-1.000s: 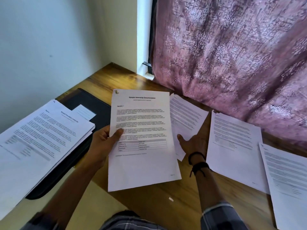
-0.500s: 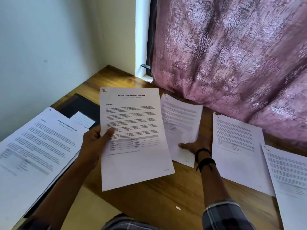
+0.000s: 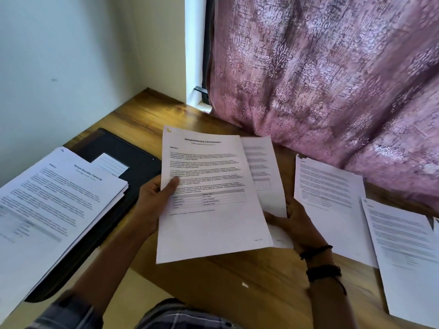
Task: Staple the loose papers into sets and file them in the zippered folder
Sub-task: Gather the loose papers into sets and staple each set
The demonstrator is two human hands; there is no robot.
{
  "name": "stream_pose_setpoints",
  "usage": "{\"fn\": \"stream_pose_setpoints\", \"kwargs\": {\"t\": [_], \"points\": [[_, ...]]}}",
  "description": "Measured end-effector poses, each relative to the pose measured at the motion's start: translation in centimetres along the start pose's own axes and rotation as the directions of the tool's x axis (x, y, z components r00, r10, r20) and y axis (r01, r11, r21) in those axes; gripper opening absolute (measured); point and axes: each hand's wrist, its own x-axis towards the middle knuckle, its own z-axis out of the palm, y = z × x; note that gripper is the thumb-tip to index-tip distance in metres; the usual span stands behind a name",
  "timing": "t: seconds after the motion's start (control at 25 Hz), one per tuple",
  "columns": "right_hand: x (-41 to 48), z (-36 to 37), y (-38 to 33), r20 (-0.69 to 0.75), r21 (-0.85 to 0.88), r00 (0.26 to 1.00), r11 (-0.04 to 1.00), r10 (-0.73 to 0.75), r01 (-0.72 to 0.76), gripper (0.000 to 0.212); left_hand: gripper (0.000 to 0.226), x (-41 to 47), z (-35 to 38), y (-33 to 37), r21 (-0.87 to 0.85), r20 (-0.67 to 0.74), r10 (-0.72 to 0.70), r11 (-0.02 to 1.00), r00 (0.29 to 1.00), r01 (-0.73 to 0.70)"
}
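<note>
Papers (image 3: pixel 330 198) lie loose toward the worktop's (image 3: pixel 237 293) right edge while the left hand (image 3: pixel 154 200) pinches the internship sheet (image 3: pixel 213 222) over its middle and the right hand (image 3: pixel 294 226) grips a second sheet (image 3: pixel 263 167) behind, so stapling and filing in the left-edge zippered folder (image 3: pixel 133 150) seem wholly undone.

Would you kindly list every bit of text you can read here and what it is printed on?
"Sample Internship Documentation": heading of the internship sheet in the left hand.
"Section 1": same sheet, below the heading.
"Sample Education Transcript": top of the paper stack at left.
Body text and the other sheets: too blurred.
</note>
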Motion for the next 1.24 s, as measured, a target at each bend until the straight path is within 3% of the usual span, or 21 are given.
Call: {"fn": "stream_pose_setpoints", "kwargs": {"t": [0.08,0.24,0.36,0.48,0.6,0.72,0.84,1.0,1.12,1.24], "points": [[-0.6,-0.5,0.2,0.033,0.057,0.999,0.998,-0.011,0.009,0.094,0.013,-0.5,1.1,-0.1,-0.021,-0.006,-0.024,1.0,1.0,0.024],[-1.5,-1.4,0.5,0.117,0.156,0.993,0.988,-0.031,0.013,0.092,0.016,-1.8,3.6,0.3,-0.041,0.095,-0.054,0.997,0.994,0.058],[-2.0,-2.3,0.4,0.175,0.177,0.984,0.983,0.019,-0.051,0.069,0.017,-3.0,5.3,0.9,-0.04,0.101,-0.007,0.999,0.995,0.011],[-3.1,-2.9,-0.6,0.143,0.286,0.982,0.944,0.126,-0.163,0.054,0.023,-3.7,6.5,1.0,0.039,0.115,0.155,0.986,0.981,-0.16],[-4.1,-2.7,-1.0,0.128,0.243,0.992,0.97,-0.014,-0.018,0.055,0.025,-4.8,7.9,1.3,0.1,0.116,0.314,0.94,0.942,-0.326],[-4.5,-2.5,-0.5,-0.054,0.101,0.984,0.979,-0.171,0.176,0.034,0.024,-5.5,9.5,2.1,0.181,0.11,0.497,0.842,0.861,-0.509],[-4.2,-2.5,0.5,-0.199,0.032,0.948,0.965,-0.248,0.259,0.034,0.025,-5.8,10.7,2.2,0.163,0.138,0.593,0.777,0.793,-0.609],[-3.5,-2.4,2.2,-0.266,-0.048,0.92,0.957,-0.287,0.285,0.037,0.029,-5.7,11.4,0.8,0.115,0.185,0.598,0.775,0.78,-0.622],[-2.9,-2.8,4.3,-0.264,-0.115,0.917,0.954,-0.299,0.278,0.043,0.032,-5.2,11.2,-0.7,0.117,0.173,0.515,0.836,0.84,-0.537],[-2.7,-3.5,4.8,-0.257,-0.167,0.918,0.95,-0.302,0.266,0.032,0.024,-5.1,11.1,-1.5,0.167,0.24,0.394,0.883,0.887,-0.438]]}}
